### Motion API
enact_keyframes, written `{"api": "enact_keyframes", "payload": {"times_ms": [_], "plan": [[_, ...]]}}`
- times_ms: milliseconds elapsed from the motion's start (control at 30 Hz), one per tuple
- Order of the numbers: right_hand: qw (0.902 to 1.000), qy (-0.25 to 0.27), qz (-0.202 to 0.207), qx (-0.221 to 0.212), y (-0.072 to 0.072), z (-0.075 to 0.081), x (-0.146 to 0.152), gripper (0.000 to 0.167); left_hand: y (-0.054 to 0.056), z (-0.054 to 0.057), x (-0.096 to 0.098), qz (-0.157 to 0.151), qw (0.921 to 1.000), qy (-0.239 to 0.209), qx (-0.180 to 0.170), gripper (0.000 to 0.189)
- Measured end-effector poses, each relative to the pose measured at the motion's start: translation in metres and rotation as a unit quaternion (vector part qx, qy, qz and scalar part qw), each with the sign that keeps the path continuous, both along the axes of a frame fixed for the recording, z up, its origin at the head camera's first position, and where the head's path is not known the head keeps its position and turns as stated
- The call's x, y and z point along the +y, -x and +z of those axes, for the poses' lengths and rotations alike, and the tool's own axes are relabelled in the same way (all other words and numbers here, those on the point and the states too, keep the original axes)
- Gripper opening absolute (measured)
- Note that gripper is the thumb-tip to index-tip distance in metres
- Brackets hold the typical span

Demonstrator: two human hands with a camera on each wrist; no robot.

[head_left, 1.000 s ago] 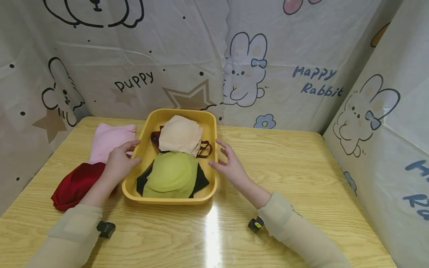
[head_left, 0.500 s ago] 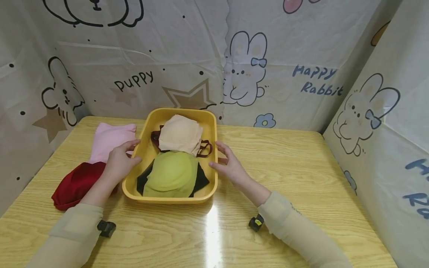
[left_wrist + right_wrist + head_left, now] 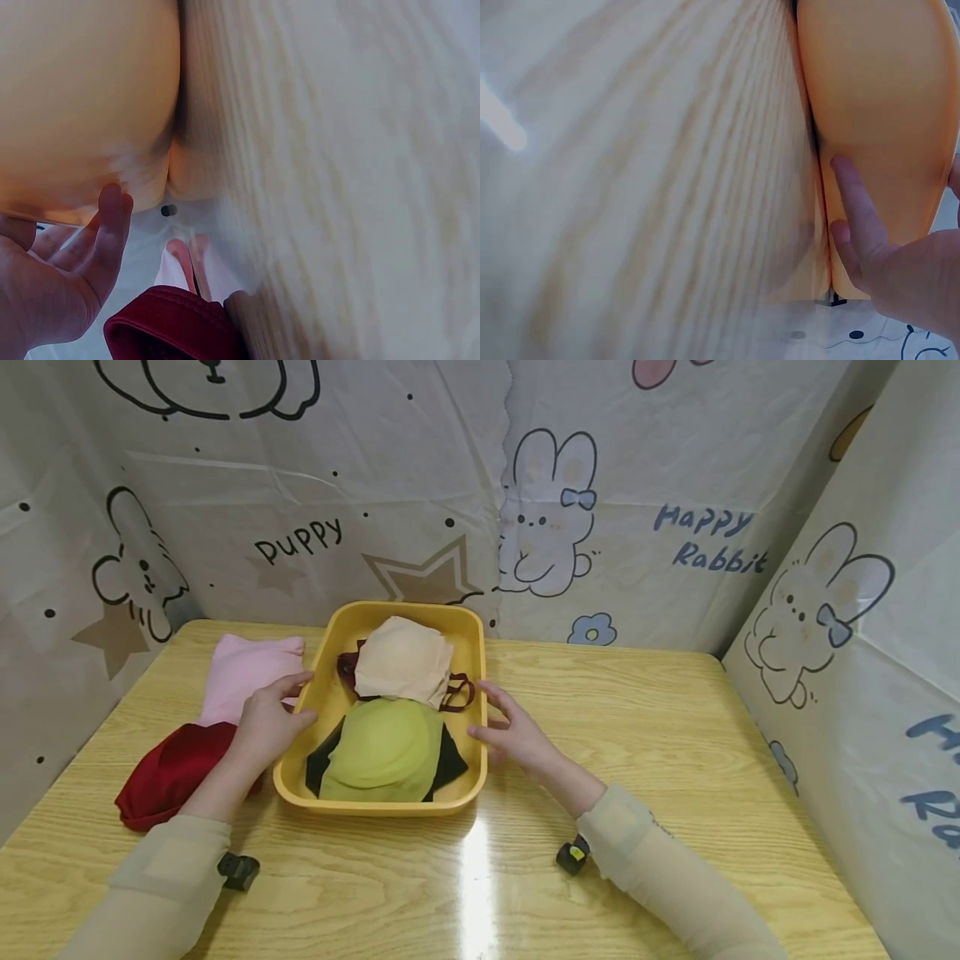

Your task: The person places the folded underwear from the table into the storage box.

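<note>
A yellow plastic tray (image 3: pixel 378 808) stands on the table. My left hand (image 3: pixel 267 718) holds its left side, thumb over the rim and fingers against the outer wall. On the opposite side my right hand (image 3: pixel 517 735) grips the rim, with the thumb at the top and fingers touching the outside, as the right wrist view also shows. Inside lie a beige folded cloth piece (image 3: pixel 403 660) over something dark red with thin straps (image 3: pixel 459 695), and a rounded yellow-green cloth piece (image 3: pixel 384 752) over black fabric (image 3: pixel 450 760). The exact kind of these garments is unclear.
Left of the tray, a pink folded cloth (image 3: pixel 247 672) lies behind a dark red cloth bundle (image 3: pixel 176 777), partly hidden by my left arm. The wooden table (image 3: pixel 615 718) extends to the right. Printed white sheets (image 3: pixel 420 468) rise behind and at the sides.
My right hand's fingers have slid slightly toward me and closer along the tray's right side. The left hand, tray and cloth pieces look unchanged.
</note>
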State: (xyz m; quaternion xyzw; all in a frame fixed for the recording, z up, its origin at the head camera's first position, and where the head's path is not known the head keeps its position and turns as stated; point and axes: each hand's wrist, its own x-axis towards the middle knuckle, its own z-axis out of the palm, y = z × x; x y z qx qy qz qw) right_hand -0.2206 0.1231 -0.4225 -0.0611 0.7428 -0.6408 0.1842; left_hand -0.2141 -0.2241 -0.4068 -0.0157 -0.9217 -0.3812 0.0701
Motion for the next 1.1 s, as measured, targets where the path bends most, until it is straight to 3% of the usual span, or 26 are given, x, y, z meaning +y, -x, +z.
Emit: {"api": "enact_keyframes", "payload": {"times_ms": [500, 1100], "plan": [[0.9999, -0.003, 0.005, -0.009, 0.000, -0.002, 0.006, 0.073, 0.005, 0.002, 0.003, -0.025, 0.9996, -0.002, -0.008, 0.057], [0.9998, -0.001, 0.011, -0.018, -0.004, 0.000, 0.000, 0.073, -0.004, 0.011, -0.006, -0.051, 0.9974, 0.029, -0.043, 0.057]]}}
